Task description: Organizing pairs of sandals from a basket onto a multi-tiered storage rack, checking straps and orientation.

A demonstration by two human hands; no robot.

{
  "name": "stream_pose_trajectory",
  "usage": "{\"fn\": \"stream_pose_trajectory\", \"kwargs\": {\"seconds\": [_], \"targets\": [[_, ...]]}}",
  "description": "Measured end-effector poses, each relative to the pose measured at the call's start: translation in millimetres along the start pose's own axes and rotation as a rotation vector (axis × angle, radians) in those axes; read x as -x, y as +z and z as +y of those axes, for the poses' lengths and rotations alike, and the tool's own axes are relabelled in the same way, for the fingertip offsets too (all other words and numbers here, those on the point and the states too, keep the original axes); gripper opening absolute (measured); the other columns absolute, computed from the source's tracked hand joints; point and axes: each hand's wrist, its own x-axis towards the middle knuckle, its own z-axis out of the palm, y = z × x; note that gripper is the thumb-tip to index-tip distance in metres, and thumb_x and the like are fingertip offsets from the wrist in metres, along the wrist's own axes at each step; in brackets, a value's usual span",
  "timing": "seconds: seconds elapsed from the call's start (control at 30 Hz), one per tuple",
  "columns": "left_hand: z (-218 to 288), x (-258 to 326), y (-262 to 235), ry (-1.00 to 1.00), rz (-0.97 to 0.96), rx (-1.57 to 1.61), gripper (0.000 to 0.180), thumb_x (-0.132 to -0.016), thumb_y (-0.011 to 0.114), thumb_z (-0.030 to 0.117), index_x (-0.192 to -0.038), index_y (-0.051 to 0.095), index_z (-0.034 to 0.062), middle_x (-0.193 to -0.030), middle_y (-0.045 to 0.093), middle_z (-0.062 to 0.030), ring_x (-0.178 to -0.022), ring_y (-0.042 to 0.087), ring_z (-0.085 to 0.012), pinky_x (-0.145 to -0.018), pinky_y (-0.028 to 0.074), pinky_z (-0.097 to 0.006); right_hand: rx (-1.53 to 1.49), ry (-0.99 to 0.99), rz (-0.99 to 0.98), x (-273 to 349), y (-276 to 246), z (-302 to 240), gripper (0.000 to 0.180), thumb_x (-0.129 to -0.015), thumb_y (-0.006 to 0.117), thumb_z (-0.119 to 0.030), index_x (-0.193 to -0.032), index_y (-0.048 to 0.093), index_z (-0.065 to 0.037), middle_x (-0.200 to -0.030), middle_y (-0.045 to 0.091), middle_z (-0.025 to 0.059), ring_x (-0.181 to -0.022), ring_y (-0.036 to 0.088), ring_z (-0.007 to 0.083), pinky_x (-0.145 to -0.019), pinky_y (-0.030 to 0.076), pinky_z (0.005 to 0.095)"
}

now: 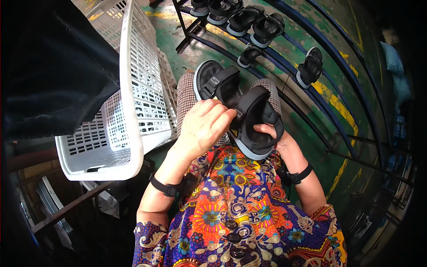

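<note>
A black strapped sandal (216, 85) with a pale grey sole lies slantwise above my lap, its toe at the far left and its heel near me. My right hand (284, 139) grips it at the heel, with the thumb inside over the footbed. Across the middle, my left hand (205, 122) is closed, its fingers pinched at a strap by the sandal's side. The fingertips partly cover that strap, so its end is hidden. A wide padded strap (253, 101) arches over the ankle part.
A white perforated plastic basket (126, 84) stands close on my left, with dark cloth (58, 71) hanging over it. Ahead and to the right runs a dark metal rack (307, 33) bearing several similar sandals (268, 29). A single sandal (310, 66) sits apart on its rails.
</note>
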Motion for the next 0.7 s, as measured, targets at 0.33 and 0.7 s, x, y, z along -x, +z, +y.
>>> {"fn": "stream_pose_trajectory", "kwargs": {"seconds": [0.33, 0.7], "targets": [[5, 14, 9, -0.143, 0.127, 0.105, 0.035, -0.064, 0.067, -0.004, -0.098, 0.061, 0.0044, -0.091, 0.061, -0.0079, -0.085, 0.060, -0.0264, -0.072, 0.050, -0.035, -0.759, -0.064, -0.271, 0, -13, 14, 0.056, -0.096, 0.045, -0.033, -0.145, 0.029, -0.011, -0.085, 0.049, 0.0088, -0.049, 0.047, 0.0150, -0.043, 0.037, 0.0253], [17, 18, 17, -0.191, -0.111, 0.212, 0.029, -0.068, 0.063, -0.009, -0.094, 0.061, 0.0039, -0.084, 0.061, -0.0073, -0.074, 0.058, -0.0253, -0.064, 0.049, -0.034, -1.102, -0.137, -0.806, -12, -24, 17, 0.052, -0.097, 0.040, -0.027, -0.147, 0.028, -0.016, -0.084, 0.048, 0.0109, -0.045, 0.050, 0.0148, -0.038, 0.039, 0.0239]]}}
